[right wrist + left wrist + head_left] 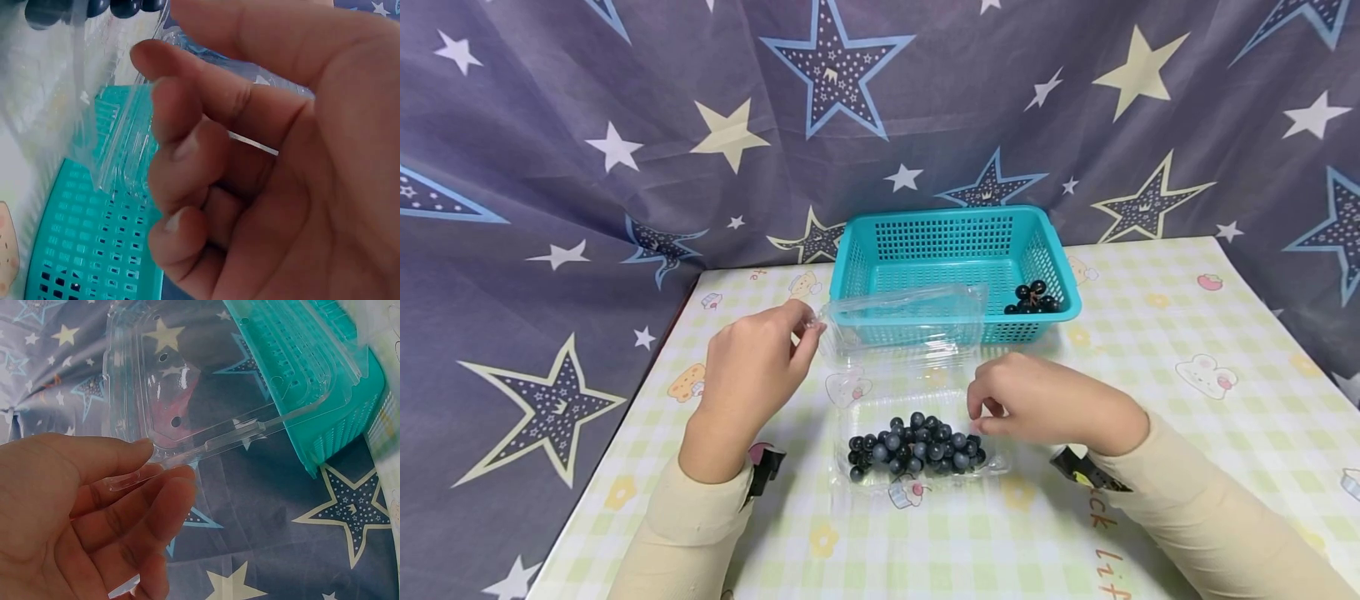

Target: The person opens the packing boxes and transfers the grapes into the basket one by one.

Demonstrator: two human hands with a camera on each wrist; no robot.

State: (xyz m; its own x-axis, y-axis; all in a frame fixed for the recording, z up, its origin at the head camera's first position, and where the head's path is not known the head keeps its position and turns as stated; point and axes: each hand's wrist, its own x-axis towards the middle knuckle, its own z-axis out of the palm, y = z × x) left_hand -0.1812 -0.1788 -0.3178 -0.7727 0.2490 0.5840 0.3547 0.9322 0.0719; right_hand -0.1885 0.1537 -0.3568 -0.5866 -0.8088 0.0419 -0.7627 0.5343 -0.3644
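A clear plastic clamshell box lies with its lid raised at the back, in front of the basket. Dark grapes fill the front of its base. My left hand pinches the lid's left corner between thumb and fingers; the left wrist view shows the lid's rim running out from the fingertips. At the right side of the base, my right hand has its fingers loosely bent. In the right wrist view a gap shows between the thumb and index finger, with the fingertips right at the clear plastic edge.
A teal basket stands at the back of the table, with a small bunch of dark grapes in its right corner. Behind it hangs a star-printed cloth. A checked tablecloth covers the table.
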